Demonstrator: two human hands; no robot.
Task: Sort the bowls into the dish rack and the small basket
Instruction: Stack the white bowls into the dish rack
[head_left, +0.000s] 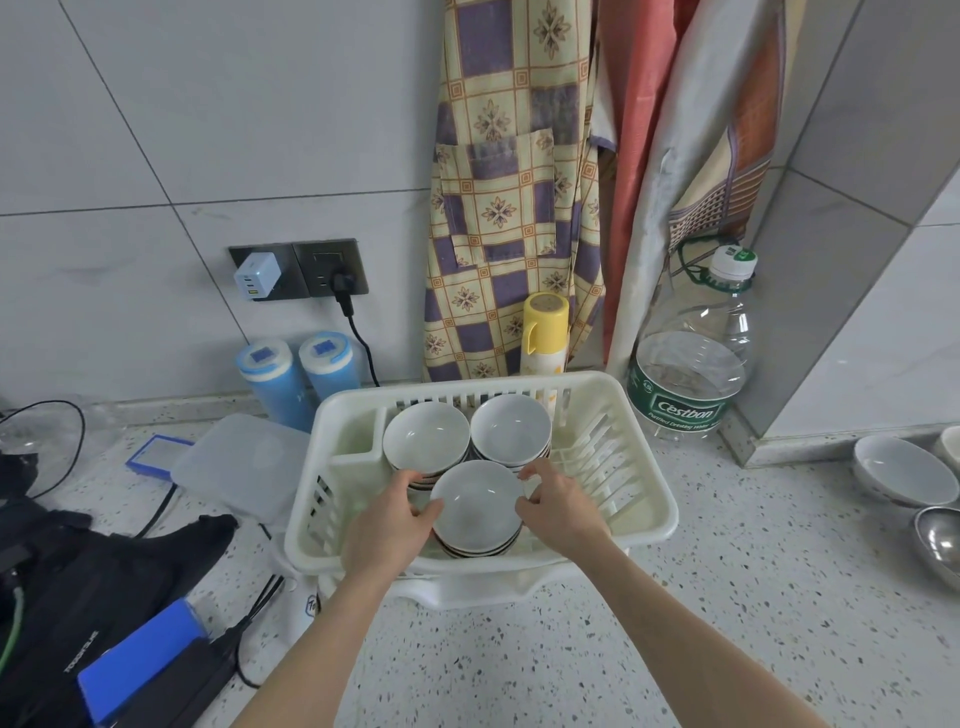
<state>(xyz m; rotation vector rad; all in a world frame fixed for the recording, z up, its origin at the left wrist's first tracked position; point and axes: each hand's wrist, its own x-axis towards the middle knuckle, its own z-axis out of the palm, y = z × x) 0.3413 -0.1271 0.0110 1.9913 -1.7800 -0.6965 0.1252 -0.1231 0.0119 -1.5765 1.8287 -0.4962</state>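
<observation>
A cream plastic dish rack (644, 452) stands on the speckled counter. Inside it are three stacks of white bowls: one at the back left (425, 434), one at the back right (510, 427), and a front stack (477, 506). My left hand (395, 519) grips the left rim of the front stack. My right hand (558, 512) grips its right rim, fingers curled over the edge. More white bowls (904, 470) and a steel bowl (943, 538) sit at the far right edge of the counter.
Behind the rack stand a yellow flask (544, 332), a large water bottle (696, 353) and two blue containers (298, 374). A translucent lid (244, 462), black bag (104, 582), blue box (140, 660) and cables lie to the left. Aprons hang on the wall.
</observation>
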